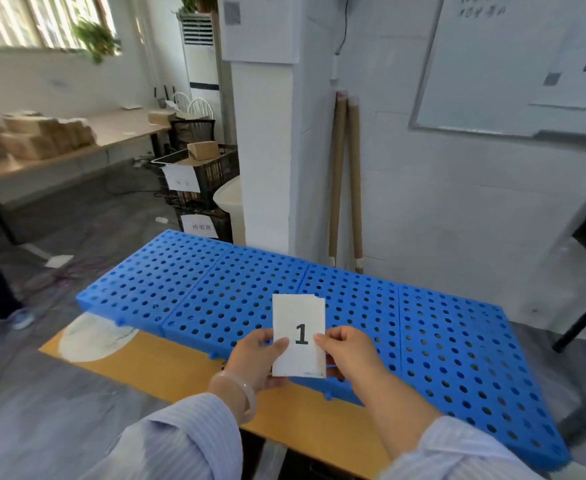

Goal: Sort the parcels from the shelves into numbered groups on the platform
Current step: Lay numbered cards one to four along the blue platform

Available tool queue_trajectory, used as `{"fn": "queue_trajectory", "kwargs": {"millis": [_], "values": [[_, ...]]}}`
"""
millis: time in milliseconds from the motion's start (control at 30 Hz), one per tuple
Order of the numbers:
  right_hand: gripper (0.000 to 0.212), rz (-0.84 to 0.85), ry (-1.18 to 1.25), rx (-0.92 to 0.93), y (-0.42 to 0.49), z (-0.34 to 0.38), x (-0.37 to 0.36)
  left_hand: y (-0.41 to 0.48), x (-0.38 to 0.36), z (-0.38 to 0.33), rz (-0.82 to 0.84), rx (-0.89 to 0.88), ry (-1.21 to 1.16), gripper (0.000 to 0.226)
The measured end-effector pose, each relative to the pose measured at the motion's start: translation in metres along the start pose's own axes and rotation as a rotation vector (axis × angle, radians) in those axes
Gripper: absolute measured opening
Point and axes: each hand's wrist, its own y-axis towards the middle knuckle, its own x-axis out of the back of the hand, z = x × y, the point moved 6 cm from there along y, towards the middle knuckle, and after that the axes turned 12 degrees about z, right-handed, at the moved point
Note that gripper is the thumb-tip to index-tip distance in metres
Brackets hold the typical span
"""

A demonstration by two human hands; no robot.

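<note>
White paper card marked "1" (298, 336), pinched by left hand (257, 362) and right hand (348, 351) above blue perforated platform (458, 341); it could slide off.

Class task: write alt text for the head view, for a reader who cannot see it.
The left hand and right hand pinch a white card marked 1 above a blue perforated platform. Two cardboard tubes lean against the wall behind.

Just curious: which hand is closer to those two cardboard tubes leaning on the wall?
Right. The right hand pinches the card at its right edge, directly before the tubes; the left hand pinches the left edge, farther left.
</note>
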Motion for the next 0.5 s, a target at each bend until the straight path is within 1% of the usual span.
{"fn": "queue_trajectory", "kwargs": {"millis": [167,267,367,433,500], "values": [[0.017,0.030,0.032,0.007,0.041,0.034,-0.091,0.012,0.097,-0.022,-0.052,-0.015,-0.037,0.015],[0.016,0.014,0.058,0.007,0.062,0.051,-0.148,0.023,0.159,-0.036,-0.067,-0.004,-0.044,0.021],[0.021,0.022,0.068,-0.009,0.080,0.066,-0.197,0.034,0.212,-0.047,-0.063,0.011,-0.029,0.023],[0.025,0.022,0.056,-0.022,0.093,0.075,-0.222,0.043,0.241,-0.051,-0.057,0.018,-0.040,0.024],[0.025,0.009,0.037,-0.041,0.107,0.080,-0.240,0.054,0.265,-0.051,-0.055,0.040,-0.075,0.027]]}}
